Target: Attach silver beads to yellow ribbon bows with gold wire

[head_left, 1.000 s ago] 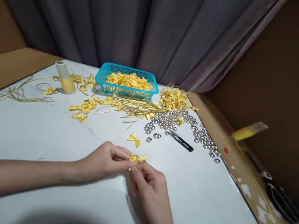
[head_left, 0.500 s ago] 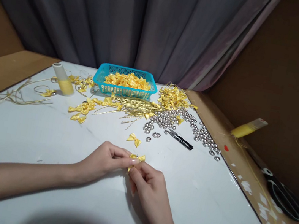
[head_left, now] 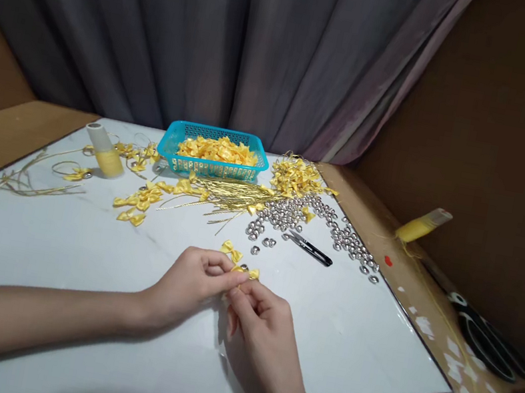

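In the head view, the small bow of shiny yellow ribbon (head_left: 253, 274) is now partly covered by the left thumb, which has been shifted to the right across its front. Compared with a second ago, the bow has been raised slightly toward the far side, and a round, shiny silver bead (head_left: 244, 266) is now more clearly exposed at its far edge. By this shift the gap to a loose yellow ribbon bow (head_left: 231, 250), lying on the white marbled tabletop (head_left: 129, 261) just beyond the left fingers, has been narrowed. The same bow is still being worked between both hands, so the handling appears unfinished.

The left hand (head_left: 196, 283) is closed in a pinch on the bow, its forearm extended from the near left and its knuckles raised. The right hand (head_left: 265, 322) is brought in from the near right, thumb and index finger pressed together at the bow's near edge; whether a thread is also gripped there cannot be told. Farther right, black-handled thread snips (head_left: 311, 250) are left beside scattered silver beads (head_left: 284, 213).
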`<state>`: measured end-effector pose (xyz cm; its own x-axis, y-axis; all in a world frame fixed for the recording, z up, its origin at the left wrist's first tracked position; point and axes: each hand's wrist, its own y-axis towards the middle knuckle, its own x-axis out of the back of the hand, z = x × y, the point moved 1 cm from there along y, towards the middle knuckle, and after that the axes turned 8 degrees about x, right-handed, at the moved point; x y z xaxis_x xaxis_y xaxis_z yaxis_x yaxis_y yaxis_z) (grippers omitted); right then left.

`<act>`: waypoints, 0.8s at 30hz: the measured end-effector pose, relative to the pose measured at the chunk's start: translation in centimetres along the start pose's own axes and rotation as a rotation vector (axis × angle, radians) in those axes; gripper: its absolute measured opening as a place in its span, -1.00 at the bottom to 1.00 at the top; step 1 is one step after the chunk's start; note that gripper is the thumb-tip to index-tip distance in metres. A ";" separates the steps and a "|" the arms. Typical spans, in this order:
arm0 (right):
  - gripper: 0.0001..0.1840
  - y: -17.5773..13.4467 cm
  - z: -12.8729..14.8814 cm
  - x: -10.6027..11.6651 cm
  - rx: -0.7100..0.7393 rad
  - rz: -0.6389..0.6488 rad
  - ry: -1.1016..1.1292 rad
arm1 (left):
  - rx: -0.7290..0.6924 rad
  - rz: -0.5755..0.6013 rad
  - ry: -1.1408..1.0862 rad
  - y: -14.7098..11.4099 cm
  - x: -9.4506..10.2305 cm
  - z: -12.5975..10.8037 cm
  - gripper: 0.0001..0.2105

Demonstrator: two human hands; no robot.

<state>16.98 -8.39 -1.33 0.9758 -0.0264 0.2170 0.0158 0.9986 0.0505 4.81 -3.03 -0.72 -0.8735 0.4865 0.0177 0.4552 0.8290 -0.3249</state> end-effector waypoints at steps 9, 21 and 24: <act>-0.87 0.0 -0.9 0.5 0.320 -0.194 -0.321 | -0.056 -0.039 0.109 0.5 0.4 -0.1 -0.73; -0.87 -0.3 -1.1 1.0 0.347 -0.154 -0.456 | -0.023 0.039 0.108 0.4 0.8 0.4 -0.74; -0.58 0.1 -0.7 2.7 0.345 -0.128 -0.466 | -0.041 0.048 0.150 0.3 0.9 0.6 -0.74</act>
<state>19.78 -8.37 -1.43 0.7711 -0.2408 0.5894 -0.0211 0.9156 0.4016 4.01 -2.50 -1.38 -0.8166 0.5587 0.1449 0.5048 0.8131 -0.2900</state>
